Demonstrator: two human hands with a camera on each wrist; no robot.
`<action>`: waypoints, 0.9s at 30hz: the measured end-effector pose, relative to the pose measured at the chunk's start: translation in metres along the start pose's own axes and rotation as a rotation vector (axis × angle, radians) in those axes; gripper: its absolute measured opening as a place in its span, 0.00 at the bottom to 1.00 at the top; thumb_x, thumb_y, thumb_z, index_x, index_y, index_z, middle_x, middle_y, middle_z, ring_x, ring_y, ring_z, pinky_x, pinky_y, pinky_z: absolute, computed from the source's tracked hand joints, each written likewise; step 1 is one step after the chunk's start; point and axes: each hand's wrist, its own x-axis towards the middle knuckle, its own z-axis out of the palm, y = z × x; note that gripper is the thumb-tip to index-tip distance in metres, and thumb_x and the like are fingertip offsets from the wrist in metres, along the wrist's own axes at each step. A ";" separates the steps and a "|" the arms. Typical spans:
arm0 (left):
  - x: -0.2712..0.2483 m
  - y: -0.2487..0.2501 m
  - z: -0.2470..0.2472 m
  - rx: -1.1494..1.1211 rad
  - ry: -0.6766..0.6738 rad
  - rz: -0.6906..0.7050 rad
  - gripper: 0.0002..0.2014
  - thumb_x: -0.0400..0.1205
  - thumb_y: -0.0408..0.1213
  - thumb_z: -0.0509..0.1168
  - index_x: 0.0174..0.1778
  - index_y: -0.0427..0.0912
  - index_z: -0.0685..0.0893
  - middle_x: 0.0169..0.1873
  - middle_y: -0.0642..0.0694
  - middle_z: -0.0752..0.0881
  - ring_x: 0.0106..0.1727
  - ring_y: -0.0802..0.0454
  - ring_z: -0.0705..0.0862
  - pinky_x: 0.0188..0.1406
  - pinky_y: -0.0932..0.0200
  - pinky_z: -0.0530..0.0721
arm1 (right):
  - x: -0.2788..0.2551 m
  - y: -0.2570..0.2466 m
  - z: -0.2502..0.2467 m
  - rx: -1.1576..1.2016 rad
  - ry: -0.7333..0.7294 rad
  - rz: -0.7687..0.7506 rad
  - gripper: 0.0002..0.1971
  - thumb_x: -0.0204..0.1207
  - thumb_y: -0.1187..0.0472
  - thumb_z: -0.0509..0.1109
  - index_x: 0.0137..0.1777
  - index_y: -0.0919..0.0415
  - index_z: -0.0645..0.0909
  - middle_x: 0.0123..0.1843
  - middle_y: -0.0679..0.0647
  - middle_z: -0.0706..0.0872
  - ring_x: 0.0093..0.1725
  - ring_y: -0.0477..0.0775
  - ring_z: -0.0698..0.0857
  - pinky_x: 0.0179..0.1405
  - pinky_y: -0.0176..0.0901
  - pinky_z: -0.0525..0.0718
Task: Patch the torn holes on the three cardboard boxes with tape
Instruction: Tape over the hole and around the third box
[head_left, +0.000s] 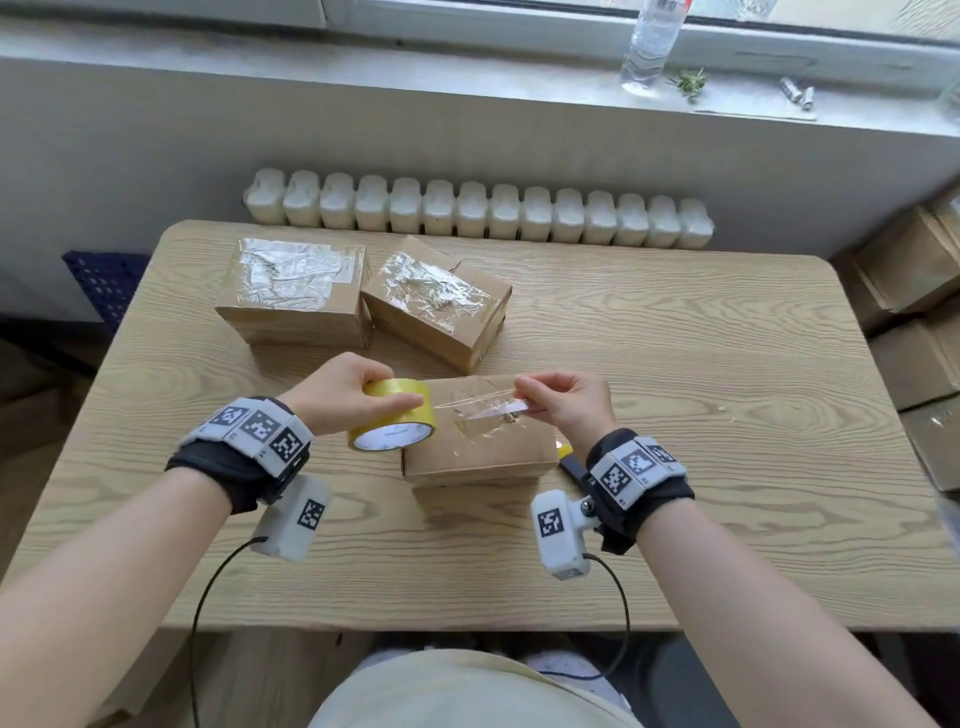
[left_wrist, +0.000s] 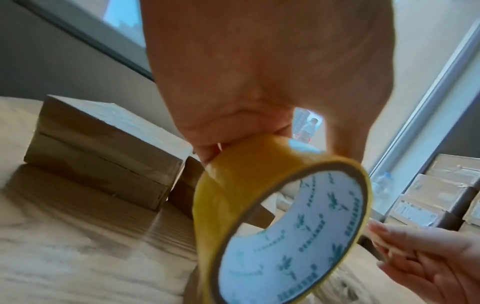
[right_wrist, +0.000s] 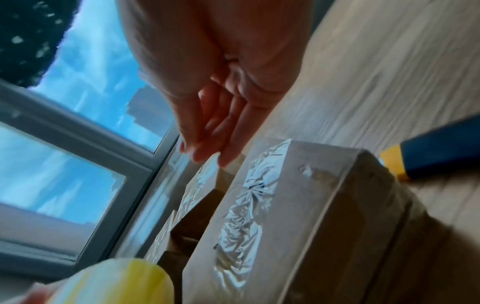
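Note:
My left hand (head_left: 348, 392) grips a yellowish roll of clear tape (head_left: 393, 415) just above the near cardboard box (head_left: 478, 449). In the left wrist view the tape roll (left_wrist: 280, 222) fills the middle, with its white printed core facing the camera. My right hand (head_left: 563, 402) pinches the free end of the tape strip (head_left: 483, 408), pulled out to the right over the box's top. Crumpled clear tape (right_wrist: 244, 205) lies on that near box (right_wrist: 324, 226). Two more boxes, the left one (head_left: 293, 296) and the middle one (head_left: 436, 301), sit farther back with wrinkled tape on their tops.
A blue and yellow utility knife (right_wrist: 436, 156) lies on the wooden table (head_left: 727, 415) just right of the near box. A radiator (head_left: 478, 213) runs behind the table. Stacked cartons (head_left: 914, 322) stand at the right, and a water bottle (head_left: 652, 41) on the windowsill.

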 end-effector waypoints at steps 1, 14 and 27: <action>0.001 0.001 0.001 0.041 0.019 -0.008 0.24 0.74 0.54 0.72 0.26 0.35 0.77 0.21 0.47 0.70 0.23 0.54 0.68 0.26 0.61 0.65 | 0.002 0.003 0.002 -0.026 0.018 0.002 0.02 0.70 0.70 0.77 0.37 0.66 0.87 0.29 0.54 0.89 0.28 0.46 0.86 0.34 0.35 0.87; 0.036 0.043 0.011 0.614 0.036 -0.112 0.23 0.76 0.66 0.60 0.48 0.48 0.79 0.40 0.53 0.79 0.45 0.51 0.79 0.39 0.56 0.74 | 0.026 0.013 0.017 -0.749 0.215 -0.110 0.07 0.72 0.51 0.75 0.43 0.53 0.88 0.42 0.49 0.90 0.45 0.50 0.86 0.49 0.45 0.85; 0.029 0.025 0.012 0.253 0.090 -0.072 0.23 0.80 0.57 0.62 0.37 0.36 0.80 0.30 0.44 0.81 0.33 0.48 0.78 0.33 0.53 0.72 | 0.031 0.024 0.023 -1.159 0.198 -0.346 0.09 0.80 0.54 0.66 0.53 0.59 0.78 0.51 0.54 0.84 0.53 0.55 0.81 0.48 0.46 0.78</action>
